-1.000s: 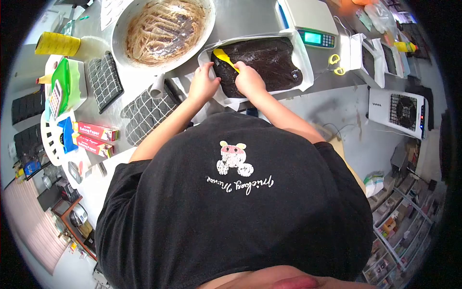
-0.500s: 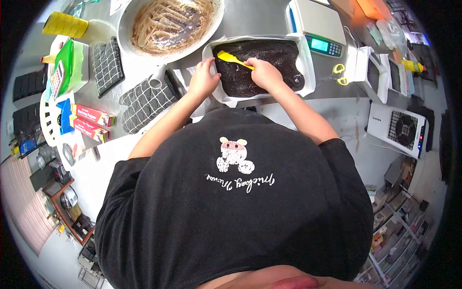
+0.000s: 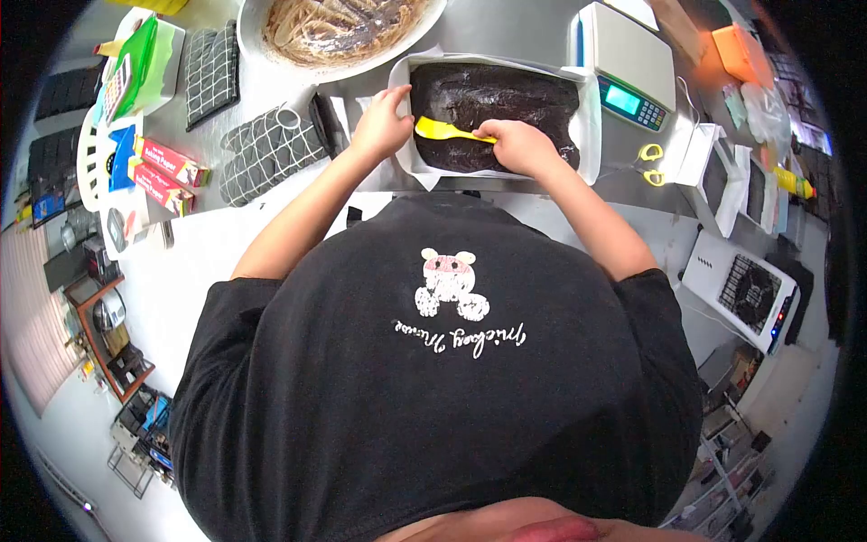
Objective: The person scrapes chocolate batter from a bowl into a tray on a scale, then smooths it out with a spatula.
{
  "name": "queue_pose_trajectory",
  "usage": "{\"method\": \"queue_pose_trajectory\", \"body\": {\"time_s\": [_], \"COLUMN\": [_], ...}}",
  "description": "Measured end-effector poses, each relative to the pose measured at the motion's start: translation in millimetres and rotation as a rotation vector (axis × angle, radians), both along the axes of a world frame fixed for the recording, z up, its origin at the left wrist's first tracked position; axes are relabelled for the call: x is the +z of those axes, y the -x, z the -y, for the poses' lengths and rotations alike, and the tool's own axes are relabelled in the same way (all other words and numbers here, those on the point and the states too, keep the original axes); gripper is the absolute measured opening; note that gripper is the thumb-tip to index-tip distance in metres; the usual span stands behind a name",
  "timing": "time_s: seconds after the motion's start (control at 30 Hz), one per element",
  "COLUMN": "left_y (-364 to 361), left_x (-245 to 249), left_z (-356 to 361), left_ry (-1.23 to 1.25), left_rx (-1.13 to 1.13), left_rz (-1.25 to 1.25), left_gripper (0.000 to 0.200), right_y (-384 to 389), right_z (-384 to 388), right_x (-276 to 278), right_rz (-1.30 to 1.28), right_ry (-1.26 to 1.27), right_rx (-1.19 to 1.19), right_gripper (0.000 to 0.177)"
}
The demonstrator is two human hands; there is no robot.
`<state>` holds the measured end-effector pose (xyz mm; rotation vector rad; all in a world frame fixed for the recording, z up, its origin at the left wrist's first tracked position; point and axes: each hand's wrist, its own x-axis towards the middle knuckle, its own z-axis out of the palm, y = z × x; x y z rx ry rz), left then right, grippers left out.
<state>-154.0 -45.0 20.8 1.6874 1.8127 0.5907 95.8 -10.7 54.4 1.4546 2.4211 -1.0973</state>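
A baking pan [image 3: 589, 135] lined with white paper holds a dark chocolate batter [image 3: 492, 95]. My right hand [image 3: 522, 147] is closed around the handle of a yellow spatula [image 3: 438, 129]. The spatula's blade lies on the batter near the pan's left side, pointing left. At the left rim, my left hand [image 3: 383, 125] has its fingers closed over the papered edge of the pan. Beyond the pan stands a large round bowl [image 3: 253, 56] with brown batter smeared inside.
A digital scale [image 3: 630, 59] stands right of the pan, with yellow-handled scissors [image 3: 651, 164] nearby. Dark checked oven mitts [image 3: 271, 155] lie to the left. Baking paper boxes [image 3: 167, 172] sit farther left. More paper-lined pans [image 3: 713, 181] are at the right.
My right hand has drawn the spatula toward the near side of the pan, and its blade now lies more level. My left hand stays at the left rim. The whole view has shifted slightly.
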Motion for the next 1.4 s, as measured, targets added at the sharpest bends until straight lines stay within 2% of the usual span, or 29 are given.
{"method": "queue_pose_trajectory", "body": {"time_s": [0.13, 0.2, 0.33, 0.4, 0.43, 0.5, 0.57, 0.6, 0.7, 0.83, 0.97, 1.03, 1.17, 1.27, 1.33, 1.4], "left_y": [-0.2, -1.2, -5.2, -13.7, -16.3, -21.9, -24.6, -27.5, -24.7, -22.9, -22.9, -24.5, -25.1, -24.8, -25.6, -28.7], "left_x": [0.9, 3.4, 11.8, 24.4, 35.4, 56.5, 63.6, 64.8, 49.6, 50.2, 47.1, 48.9, 43.7, 45.3, 47.1, 51.4], "left_z": [-1.3, -0.8, 2.2, 10.8, 18.2, 39.6, 61.9, 70.5, 82.5, 88.0, 89.5, 89.6, 91.9, 91.1, 91.4, 90.0], "left_ry": [-0.017, -0.015, -0.026, -0.113, -0.109, -0.363, -0.286, -0.209, -0.181, -0.101, -0.163, -0.165, -0.21, -0.18, -0.237, -0.257], "left_rx": [-0.01, -0.009, 0.001, 0.072, 0.076, -0.226, -0.454, -0.489, -0.512, -0.514, -0.453, -0.425, -0.399, -0.395, -0.383, -0.386], "left_rz": [-0.021, -0.016, -0.012, -0.205, -0.206, -0.5, -0.464, -0.48, -0.518, -0.548, -0.522, -0.55, -0.531, -0.524, -0.516, -0.542], "left_gripper": [0.052, 0.052, 0.05, 0.039, 0.039, 0.037, 0.037, 0.04, 0.04, 0.031, 0.026, 0.022, 0.02, 0.018, 0.024, 0.029], "right_y": [0.3, -4.1, -5.9, -7.4, -7.6, -7.6, -12.5, -15.0, -20.9, -12.2, -7.7, -8.3, -8.5, -5.1, -8.2, -14.7], "right_z": [-1.1, -8.8, -10.3, -5.3, -6.3, -11.4, -20.1, -23.4, -23.0, -10.7, -22.7, -27.8, -15.1, -20.8, -29.6, -34.6], "right_x": [12.9, 13.9, 12.2, -1.3, 0.7, 11.2, 17.6, 20.0, 4.9, -11.5, 4.1, 9.8, -18.7, -4.1, 8.0, 16.0], "right_rz": [0.044, 0.03, 0.024, 0.008, 0.008, 0.028, -0.039, -0.036, -0.012, 0.002, 0.041, -0.011, 0.01, 0.051, 0.03, 0.031], "right_ry": [0.007, -0.111, -0.106, -0.009, -0.006, -0.11, -0.121, -0.126, -0.097, -0.003, -0.138, -0.125, -0.08, -0.118, -0.173, -0.144], "right_rx": [0.143, 0.234, 0.128, 0.163, 0.168, 0.254, 0.14, 0.127, 0.125, 0.229, 0.371, 0.262, 0.334, 0.347, 0.355, 0.255], "right_gripper": [0.036, 0.035, 0.035, 0.034, 0.034, 0.034, 0.033, 0.033, 0.032, 0.03, 0.03, 0.03, 0.032, 0.032, 0.032, 0.032]}}
